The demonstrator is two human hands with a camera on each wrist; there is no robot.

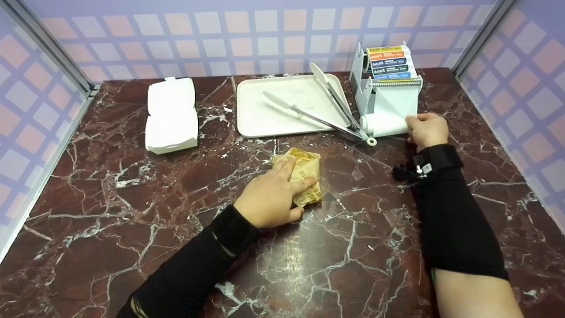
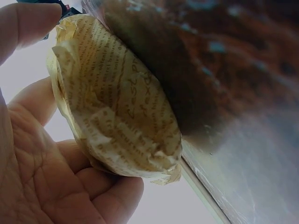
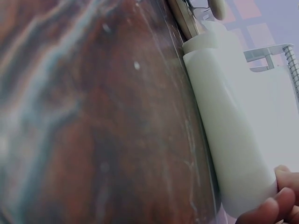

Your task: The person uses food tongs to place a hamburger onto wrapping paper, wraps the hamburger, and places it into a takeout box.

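Observation:
A small flat packet wrapped in printed tan paper (image 1: 309, 165) lies in the middle of the table. My left hand (image 1: 273, 194) rests over it, two fingers laid straight across its top and the thumb beside its near edge. From the left wrist, the crinkled wrapped packet (image 2: 117, 98) shows up close, with lettering on it. At the back right stands a label dispenser (image 1: 359, 84) with several coloured label rolls. A white paper strip (image 1: 388, 126) comes down its front and curls into a loose roll. My right hand (image 1: 428, 130) pinches this roll's right end.
A white tray (image 1: 251, 126) sits at the back centre, with a pair of tongs (image 1: 318, 121) lying across it, its hinge end beside the paper roll. A white hinged takeaway box (image 1: 172, 110) lies open at the back left. Tiled panels (image 1: 265, 22) close off the back.

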